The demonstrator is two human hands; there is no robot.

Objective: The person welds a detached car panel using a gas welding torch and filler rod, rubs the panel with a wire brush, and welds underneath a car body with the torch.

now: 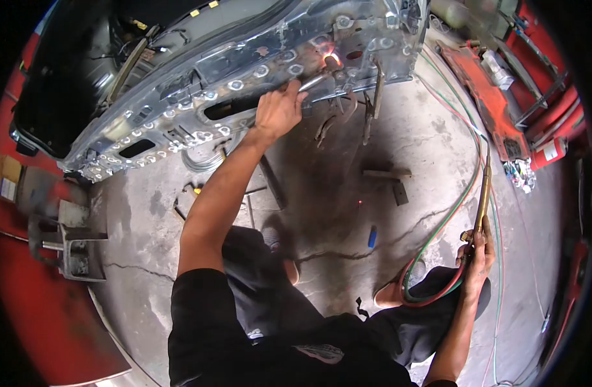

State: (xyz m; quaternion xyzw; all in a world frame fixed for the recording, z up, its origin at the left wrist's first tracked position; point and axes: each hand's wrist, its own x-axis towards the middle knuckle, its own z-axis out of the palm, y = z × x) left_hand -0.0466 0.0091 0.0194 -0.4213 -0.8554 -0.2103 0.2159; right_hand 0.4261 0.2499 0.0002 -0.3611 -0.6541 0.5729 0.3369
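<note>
My left hand (280, 111) is closed around the metal handle of a hammer (314, 82), reaching up to the car body panel (270, 55). The hammer's head is beside a glowing orange spot (331, 59) on the panel; I cannot tell whether they touch. My right hand (479, 258) grips a brass gas torch (484, 193), held upright away from the panel, with its tip pointing up. Red and green hoses (438, 226) loop from the torch's lower end. I make out no flame at the tip. Locking pliers (373, 106) hang from the panel's lower edge.
On the concrete floor (335, 284) lie a blue cylindrical piece (372, 237), a metal bracket (399, 191) and a wire coil (206, 158). A red panel piece (486, 97) lies at the right. A metal stand (80, 248) is at the left. The hoses trail along the right side.
</note>
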